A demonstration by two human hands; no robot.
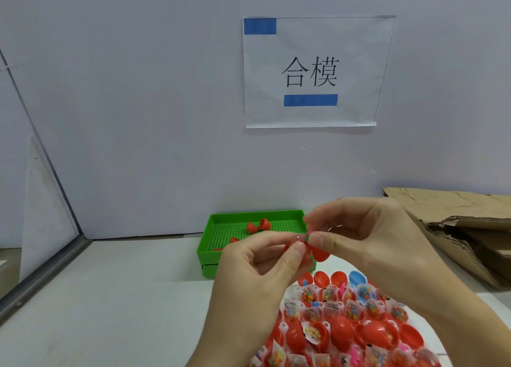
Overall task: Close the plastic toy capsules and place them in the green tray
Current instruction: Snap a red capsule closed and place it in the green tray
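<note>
Both hands meet above the table in front of the green tray [213, 228]. My left hand [254, 267] and my right hand [367, 236] pinch one red capsule [320, 251] between thumbs and fingertips; its clear half shows at the top, and whether it is closed is hidden by the fingers. The perforated tray stands against the wall and holds red capsules [257, 225], some partly hidden by my left hand. A dense batch of open red capsules [345, 328] with small toy packets lies below my hands, with one blue half [356, 278] among them.
Flattened cardboard [456, 222] lies at the right against the wall. A paper sign [312, 73] hangs on the wall above the tray. A metal frame edge [47, 269] borders the white table [124, 297] on the left.
</note>
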